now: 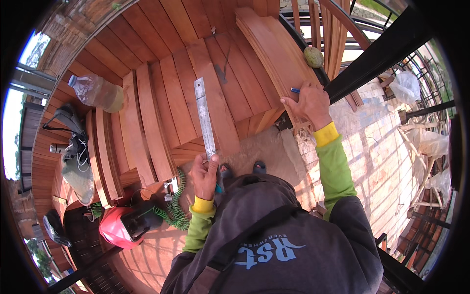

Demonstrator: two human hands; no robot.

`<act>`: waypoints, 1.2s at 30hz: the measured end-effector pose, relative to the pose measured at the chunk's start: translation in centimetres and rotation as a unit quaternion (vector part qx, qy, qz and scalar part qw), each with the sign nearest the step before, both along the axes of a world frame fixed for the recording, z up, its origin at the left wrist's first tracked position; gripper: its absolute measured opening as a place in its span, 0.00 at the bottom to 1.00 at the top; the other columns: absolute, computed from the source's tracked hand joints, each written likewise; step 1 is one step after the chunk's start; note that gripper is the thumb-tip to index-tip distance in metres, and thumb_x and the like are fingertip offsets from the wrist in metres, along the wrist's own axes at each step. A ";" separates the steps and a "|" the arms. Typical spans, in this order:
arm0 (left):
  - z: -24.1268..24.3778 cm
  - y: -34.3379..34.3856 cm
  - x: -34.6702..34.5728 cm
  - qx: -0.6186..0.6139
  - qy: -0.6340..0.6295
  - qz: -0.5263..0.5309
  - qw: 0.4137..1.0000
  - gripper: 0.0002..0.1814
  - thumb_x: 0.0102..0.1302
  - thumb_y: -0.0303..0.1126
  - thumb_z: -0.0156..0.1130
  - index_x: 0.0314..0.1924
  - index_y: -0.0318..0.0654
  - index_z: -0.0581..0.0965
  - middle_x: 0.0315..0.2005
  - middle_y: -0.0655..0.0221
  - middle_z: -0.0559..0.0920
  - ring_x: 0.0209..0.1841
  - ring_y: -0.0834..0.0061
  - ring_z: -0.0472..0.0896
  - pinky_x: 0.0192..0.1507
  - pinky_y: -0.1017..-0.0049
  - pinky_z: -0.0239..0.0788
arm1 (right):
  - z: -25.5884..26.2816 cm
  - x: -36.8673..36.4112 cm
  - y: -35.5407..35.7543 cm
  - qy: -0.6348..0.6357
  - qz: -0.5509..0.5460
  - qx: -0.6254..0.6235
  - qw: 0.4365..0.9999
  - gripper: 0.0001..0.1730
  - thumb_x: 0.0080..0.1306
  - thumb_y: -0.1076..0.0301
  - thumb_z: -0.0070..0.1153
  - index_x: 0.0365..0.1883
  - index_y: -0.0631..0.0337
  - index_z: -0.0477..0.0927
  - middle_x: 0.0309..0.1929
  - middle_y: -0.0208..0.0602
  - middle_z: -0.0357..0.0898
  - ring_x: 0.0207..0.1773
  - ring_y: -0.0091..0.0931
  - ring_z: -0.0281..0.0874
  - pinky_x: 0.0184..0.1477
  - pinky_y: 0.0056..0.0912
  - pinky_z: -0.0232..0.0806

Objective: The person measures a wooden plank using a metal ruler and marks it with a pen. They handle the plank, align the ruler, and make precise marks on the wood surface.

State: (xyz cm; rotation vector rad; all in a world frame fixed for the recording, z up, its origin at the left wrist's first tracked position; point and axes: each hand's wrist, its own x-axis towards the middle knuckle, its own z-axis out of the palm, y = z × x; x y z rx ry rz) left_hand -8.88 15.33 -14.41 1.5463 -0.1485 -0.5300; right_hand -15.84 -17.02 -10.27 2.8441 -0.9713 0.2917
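My left hand (205, 175) is closed around the lower end of a metal ruler (204, 114), which points away from me over the wooden bench slats. Something teal shows just below that hand. At the right, my right hand (311, 104) rests on the near end of a stack of wooden boards (277, 55), thumb and fingers spread. A short blue pencil-like thing (295, 90) sticks out beside its fingers; whether the hand grips it is hard to tell. Under the ruler's right side lies a loose wooden board (216, 95).
A green fruit (313, 57) sits by the black metal rail. At the left are stacked boards (148, 121), a plastic bottle (97, 92), a cap with cables (77, 165), a coiled green hose (176, 209) and a red and black thing (121, 228). A black post (374, 55) rises at the right.
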 end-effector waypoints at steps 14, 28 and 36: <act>-4.7 4.6 2.5 0.107 -0.092 -0.016 0.990 0.18 0.68 0.43 0.64 0.40 0.32 0.73 0.21 0.72 0.80 0.26 0.89 0.74 0.29 0.83 0.66 | 3.2 0.8 3.8 -0.138 -0.078 0.152 0.976 0.35 0.50 0.42 0.63 0.34 0.72 0.83 0.31 0.57 0.82 0.40 0.45 0.82 0.43 0.45 0.73; -7.9 5.2 4.4 0.110 -0.103 -0.047 0.988 0.27 0.62 0.48 0.70 0.43 0.32 0.71 0.21 0.68 0.78 0.25 0.81 0.74 0.30 0.77 0.68 | -4.9 3.1 16.4 -0.135 -0.061 0.211 0.966 0.34 0.50 0.45 0.65 0.35 0.73 0.79 0.33 0.56 0.80 0.42 0.47 0.79 0.44 0.47 0.72; -8.6 4.5 4.2 0.158 -0.110 -0.099 0.976 0.30 0.51 0.42 0.78 0.40 0.35 0.67 0.21 0.71 0.74 0.24 0.80 0.71 0.28 0.74 0.67 | -5.5 8.4 17.4 -0.061 -0.060 0.190 0.978 0.35 0.53 0.43 0.63 0.38 0.73 0.76 0.40 0.57 0.77 0.47 0.47 0.77 0.44 0.45 0.74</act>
